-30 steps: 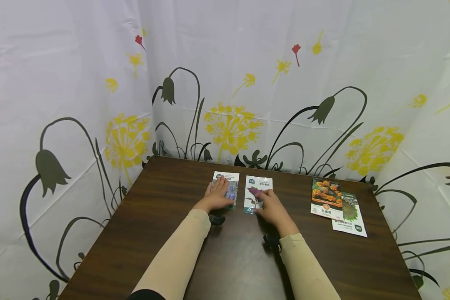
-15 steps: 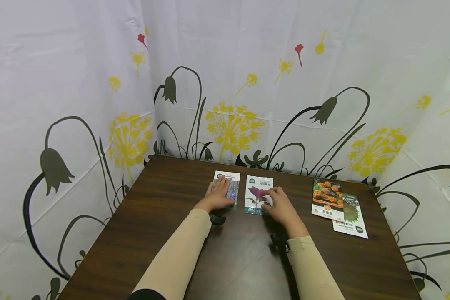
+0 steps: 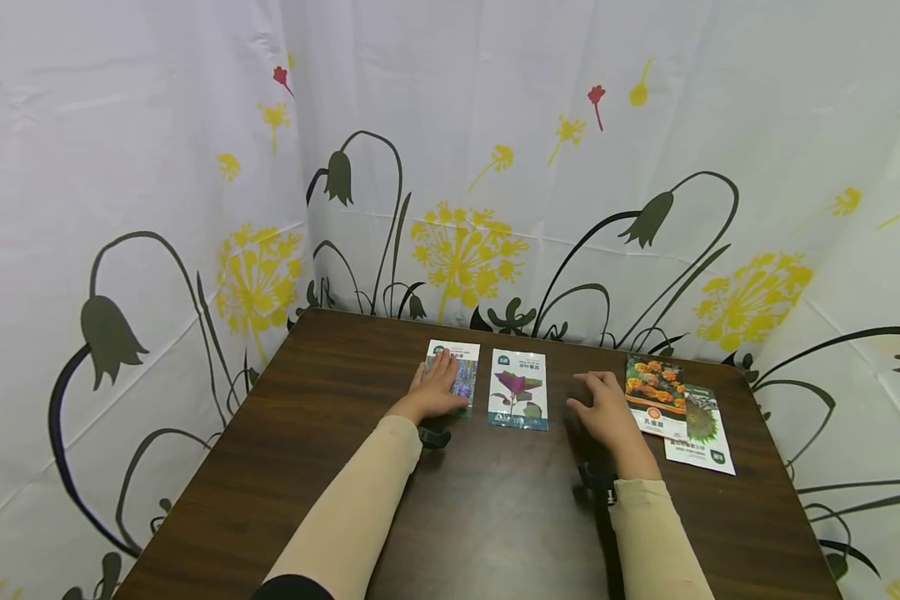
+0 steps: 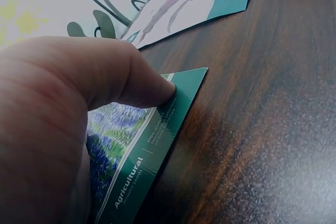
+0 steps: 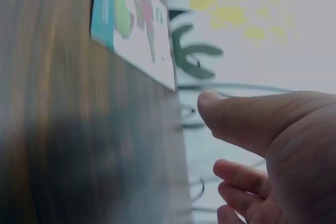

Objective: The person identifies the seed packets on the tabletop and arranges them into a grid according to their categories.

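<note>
My left hand (image 3: 430, 395) rests with straight fingers on a seed packet with blue-purple flowers (image 3: 466, 377), covering part of its front. In the left wrist view, the thumb (image 4: 149, 85) presses near the packet's green end strip (image 4: 149, 161). Beside it lies a white seed packet with a purple-leaved plant (image 3: 517, 390), flat on the table. To the right of this packet, my right hand (image 3: 609, 414) hovers with nothing in it, fingers relaxed and thumb apart. The right wrist view shows a gap between that thumb (image 5: 231, 116) and the purple-leaved packet (image 5: 139, 30).
At the right of the dark wooden table (image 3: 495, 517), an orange-flower seed packet (image 3: 654, 392) partly overlaps another packet with a green, spiky flower head (image 3: 701, 454). A white curtain (image 3: 450, 100) printed with flowers stands behind the table's back edge.
My right hand has let go of the purple-leaved packet and moved right, away from it. That packet stays in place. My left hand has stayed on the blue-purple flower packet.
</note>
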A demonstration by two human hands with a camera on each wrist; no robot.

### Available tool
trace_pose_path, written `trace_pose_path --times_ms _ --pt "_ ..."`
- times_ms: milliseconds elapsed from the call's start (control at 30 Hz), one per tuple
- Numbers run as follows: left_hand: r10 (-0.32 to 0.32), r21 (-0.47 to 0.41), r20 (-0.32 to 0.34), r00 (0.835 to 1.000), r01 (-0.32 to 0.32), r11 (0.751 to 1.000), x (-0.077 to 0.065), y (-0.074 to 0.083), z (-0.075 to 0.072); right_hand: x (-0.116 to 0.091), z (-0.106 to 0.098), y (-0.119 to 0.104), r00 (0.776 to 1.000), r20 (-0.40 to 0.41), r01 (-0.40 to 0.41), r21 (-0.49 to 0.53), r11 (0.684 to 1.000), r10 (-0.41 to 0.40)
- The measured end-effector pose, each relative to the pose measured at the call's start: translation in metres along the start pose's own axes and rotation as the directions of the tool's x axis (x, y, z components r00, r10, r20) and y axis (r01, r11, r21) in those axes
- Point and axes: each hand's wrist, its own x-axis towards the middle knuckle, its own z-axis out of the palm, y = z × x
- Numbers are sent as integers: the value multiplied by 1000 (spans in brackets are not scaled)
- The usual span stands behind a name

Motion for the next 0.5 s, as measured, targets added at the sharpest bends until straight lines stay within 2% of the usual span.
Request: trace_pose_path --times_ms 167,300,500 --pt "10 2 -13 1000 -10 1000 3 -2 2 -7 -20 22 996 -24 -88 -16 996 87" --pt "12 -1 2 1000 -12 1000 4 -2 2 -14 -31 42 987 -49 -157 -22 987 156" --pt "8 -11 -5 1000 -8 1000 2 -3 1 -19 -45 61 980 -70 -187 -12 982 185"
